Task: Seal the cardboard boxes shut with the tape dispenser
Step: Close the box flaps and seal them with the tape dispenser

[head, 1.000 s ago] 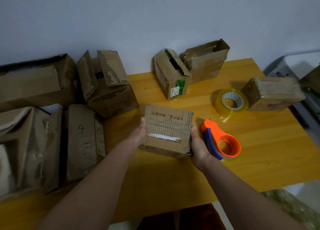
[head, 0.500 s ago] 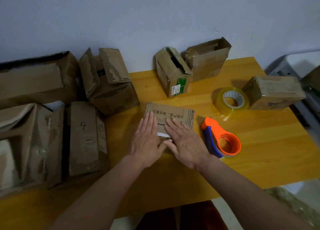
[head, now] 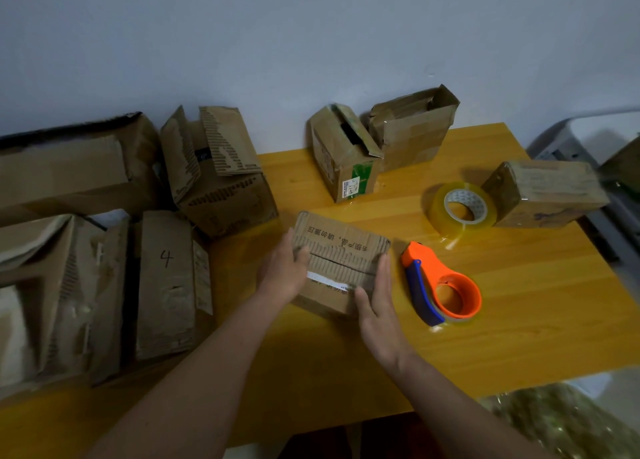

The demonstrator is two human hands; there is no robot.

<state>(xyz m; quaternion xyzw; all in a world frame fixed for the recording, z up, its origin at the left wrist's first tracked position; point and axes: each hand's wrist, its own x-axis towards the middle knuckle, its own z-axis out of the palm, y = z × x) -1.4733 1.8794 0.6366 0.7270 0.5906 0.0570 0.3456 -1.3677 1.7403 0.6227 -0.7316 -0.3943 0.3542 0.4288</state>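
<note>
A yellow wooden worktop (head: 519, 320) stands against a pale grey wall (head: 311, 43), seen from above by the person working at it. Near the middle of the worktop sits a small brown cardboard box (head: 341, 250) with its two top flaps folded down, their edges meeting along a seam across the lid; printed characters run along the far flap and a white strip of label crosses the near one. The left hand (head: 282, 271) presses flat against the box's left side with the thumb over the top edge, and the right hand (head: 375, 306) presses against its right side near the front corner, so the box is clamped between the two open palms. Just beside the box on the right, untouched, lies an orange and blue plastic tape dispenser (head: 441, 285), its round ring toward the worktop's front edge. Beyond it, toward the right edge, a roll of clear packing tape (head: 460, 209) rests tilted, touching or nearly touching a closed brown cardboard box (head: 547, 192) at the right edge. At the back edge by the wall stand two small open cardboard boxes, one with a green label (head: 343, 153) and one behind it with raised flaps (head: 415, 129). The left side of the worktop is crowded with larger worn cardboard boxes, among them an open box with torn flaps (head: 218, 171) and a flat box marked with a handwritten 4 (head: 166, 282).
</note>
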